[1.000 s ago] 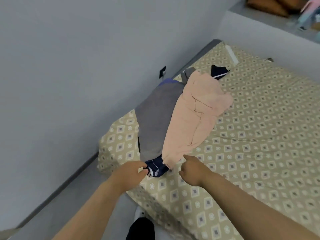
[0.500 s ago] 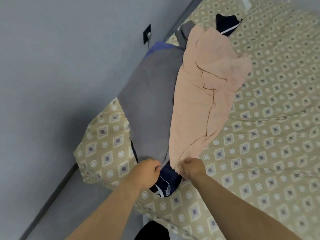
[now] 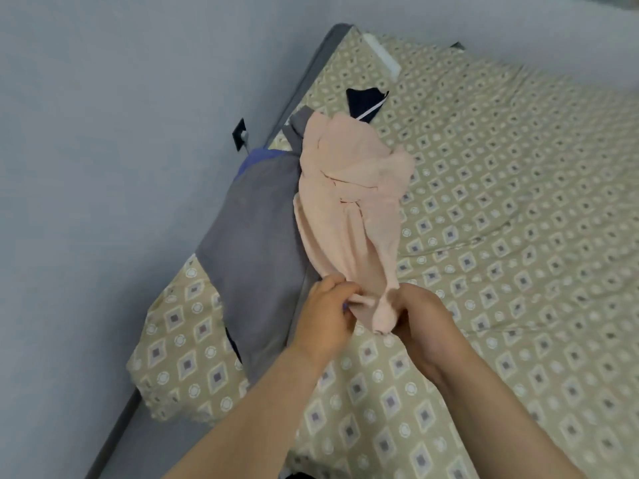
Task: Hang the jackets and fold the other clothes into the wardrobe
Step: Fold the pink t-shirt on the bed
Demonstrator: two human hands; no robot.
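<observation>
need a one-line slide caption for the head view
Both hands, left hand and right hand, grip the near end of a peach garment lying over a grey garment on the patterned bed.

1. Peach garment point(image 3: 349, 209): soft, matt cloth, creased and bunched.
2. Grey garment point(image 3: 256, 243): smooth, matt woven cloth.
3. Navy garment point(image 3: 363, 100): dark cloth with white piping.
4. Bed cover point(image 3: 518, 202): matt printed cloth, lightly wrinkled.
5. Wall point(image 3: 103, 133): smooth, matt paint.

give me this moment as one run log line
stage: picking up | left hand: gripping peach garment end | right hand: gripping same end | grey garment: on bed, beside peach | wardrobe: not in view
</observation>
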